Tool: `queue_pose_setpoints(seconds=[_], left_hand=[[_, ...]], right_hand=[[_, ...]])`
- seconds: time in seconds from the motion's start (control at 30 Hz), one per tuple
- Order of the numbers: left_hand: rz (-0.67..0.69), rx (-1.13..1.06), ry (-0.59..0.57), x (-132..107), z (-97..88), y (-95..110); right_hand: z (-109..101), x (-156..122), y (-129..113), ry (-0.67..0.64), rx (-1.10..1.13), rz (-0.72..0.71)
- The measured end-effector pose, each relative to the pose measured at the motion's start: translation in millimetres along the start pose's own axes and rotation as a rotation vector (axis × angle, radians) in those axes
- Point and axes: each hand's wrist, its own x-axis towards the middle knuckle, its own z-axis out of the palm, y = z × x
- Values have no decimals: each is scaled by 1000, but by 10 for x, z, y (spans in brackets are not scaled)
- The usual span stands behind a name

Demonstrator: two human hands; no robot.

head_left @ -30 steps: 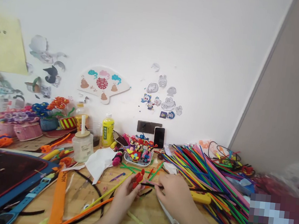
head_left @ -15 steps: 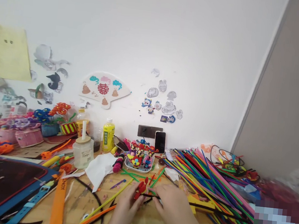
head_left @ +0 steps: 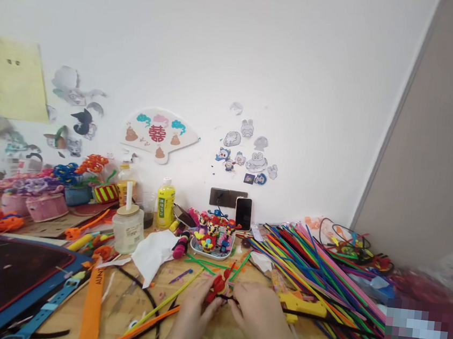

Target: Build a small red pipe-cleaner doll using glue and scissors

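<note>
Pinching that red figure (head_left: 218, 288) in your left hand (head_left: 195, 314)?

Yes, my fingertips are pressing it together, just above the table, and my right hand (head_left: 254, 312) is pinching a black pipe cleaner (head_left: 316, 318) against it.

Much room on your right?

Little: the glue gun (head_left: 301, 307) is sitting just beside that hand, with the pipe cleaner pile (head_left: 321, 271) behind it. On my left, a yellow stem (head_left: 163, 304) and an orange stem (head_left: 141, 325) are lying nearby.

Pipe cleaner pile (head_left: 312, 275) right on surface (head_left: 148, 296), jar (head_left: 127, 229) left, figurine tray (head_left: 210, 249) between, phone (head_left: 243, 213) behind tray.
</note>
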Motion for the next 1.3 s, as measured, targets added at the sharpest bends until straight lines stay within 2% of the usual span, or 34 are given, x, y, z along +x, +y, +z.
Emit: queue_pose_setpoints(seconds=[0.17,0.33,0.57,0.87,1.13,1.3], left_hand=[[-26,-43,-18,-11,-16,76],[-47,-142,-50,-28,6,80],[-130,-366,-163,-43,89,44],[-169,-485,-264,-55,44,158],[-123,-478,-269,-59,52,104],[-131,-356,-226,-62,43,81]], right_hand=[[-53,15,-13,-139,3,41],[-102,31,15,-161,36,20],[-196,30,100,-166,100,-28],[-291,55,235,-74,219,-65],[-219,50,302,20,277,-66],[-184,62,319,55,295,-37]])
